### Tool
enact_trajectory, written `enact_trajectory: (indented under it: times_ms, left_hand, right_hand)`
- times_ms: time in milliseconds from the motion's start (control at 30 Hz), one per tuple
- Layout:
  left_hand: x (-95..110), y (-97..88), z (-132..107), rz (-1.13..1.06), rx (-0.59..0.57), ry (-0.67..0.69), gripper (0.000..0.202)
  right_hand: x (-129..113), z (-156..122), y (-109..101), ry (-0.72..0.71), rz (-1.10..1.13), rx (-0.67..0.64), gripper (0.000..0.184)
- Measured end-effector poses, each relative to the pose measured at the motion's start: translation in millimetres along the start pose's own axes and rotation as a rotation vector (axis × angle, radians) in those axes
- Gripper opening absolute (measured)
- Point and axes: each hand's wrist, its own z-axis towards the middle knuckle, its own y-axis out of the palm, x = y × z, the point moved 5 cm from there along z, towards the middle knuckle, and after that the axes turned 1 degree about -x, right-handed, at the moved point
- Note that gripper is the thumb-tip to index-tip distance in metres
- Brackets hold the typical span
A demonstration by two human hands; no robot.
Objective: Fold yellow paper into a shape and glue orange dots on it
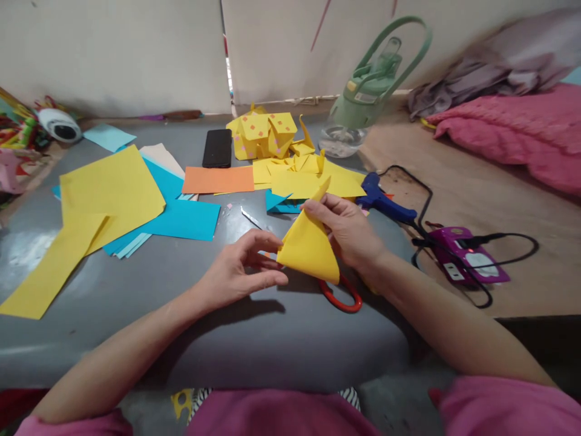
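Note:
A yellow piece of paper [309, 247], curved into a cone-like shape with its point up, is held above the grey table. My right hand [351, 229] pinches it near the top, thumb in front and fingers behind. On its left side, my left hand [240, 266] has thumb and fingers apart, the fingertips at the paper's lower left edge. Beneath the paper lie scissors with a red handle [347, 298], their blades hidden. A thin craft knife [250, 219] rests just beyond my left hand.
Yellow sheets [113, 194] and blue sheets [186, 219] lie at left, with an orange strip [218, 180] and black phone [217, 148] beyond. Behind stand a spotted yellow paper model [265, 134] and green-lidded bottle [358, 103]. A blue glue gun [385, 200] and purple power strip [467, 257] with cords lie right.

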Motion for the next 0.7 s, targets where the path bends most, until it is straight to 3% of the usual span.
enact_trajectory:
  times_ms: [167,400,533,600,700]
  left_hand:
    - [9.5,-0.7,-0.5,0.218,-0.006,0.146,0.023]
    - [21.8,5.0,-0.6,0.459,-0.129,0.383,0.012]
    - [24.1,6.6,-2.6,0.489,-0.157,0.467,0.009]
    - [21.8,5.4,-2.8,0.448,-0.133,0.413,0.01]
    - [11.3,2.0,-0.5,0.227,-0.066,0.157,0.023]
  right_hand:
    - [4.0,0.4,0.9,0.089,0.035,-0.013,0.033]
    - [7.6,-5.6,6.4,0.156,0.051,-0.052,0.037]
    - [5.7,-6.2,6.3,0.158,0.066,-0.045,0.04]
    - [3.6,-7.5,6.0,0.137,0.069,-0.037,0.041]
    - [-1.0,-11.6,7.0,0.059,0.026,-0.027,0.038]
